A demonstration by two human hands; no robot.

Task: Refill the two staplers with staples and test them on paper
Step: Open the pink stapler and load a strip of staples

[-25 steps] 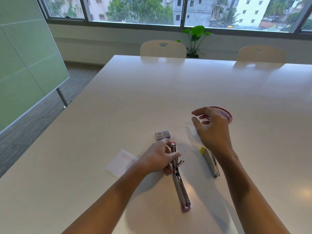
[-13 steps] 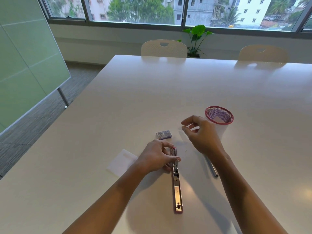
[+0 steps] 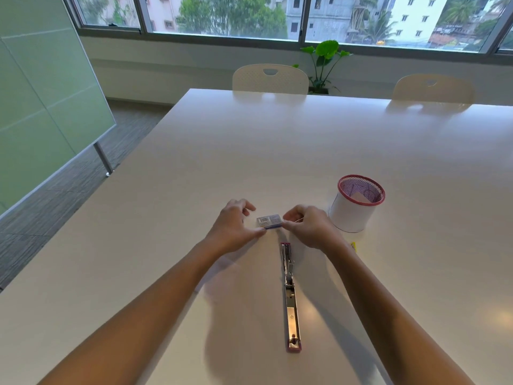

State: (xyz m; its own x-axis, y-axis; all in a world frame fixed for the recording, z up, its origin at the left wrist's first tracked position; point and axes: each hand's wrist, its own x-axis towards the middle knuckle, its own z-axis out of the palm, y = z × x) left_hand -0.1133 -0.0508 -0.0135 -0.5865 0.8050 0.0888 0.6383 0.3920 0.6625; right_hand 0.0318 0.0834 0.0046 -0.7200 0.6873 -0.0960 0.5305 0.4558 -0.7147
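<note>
Staple box in both hands, refill barely begun

Left hand (image 3: 233, 227) and right hand (image 3: 308, 227) pinch the staple box (image 3: 269, 221); at 6 o'clock the stapler (image 3: 290, 295) lies opened flat, unloaded; testing remains.

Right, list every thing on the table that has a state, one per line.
Pink stapler: swung fully open, lying flat, untouched.
Staple box: closed as far as shows, pinched at both ends.
Left hand: pinching the box's left end.
Right hand: pinching its right end.
Yellow stapler: mostly hidden by the right arm.
Mesh cup: upright, paper inside.
</note>
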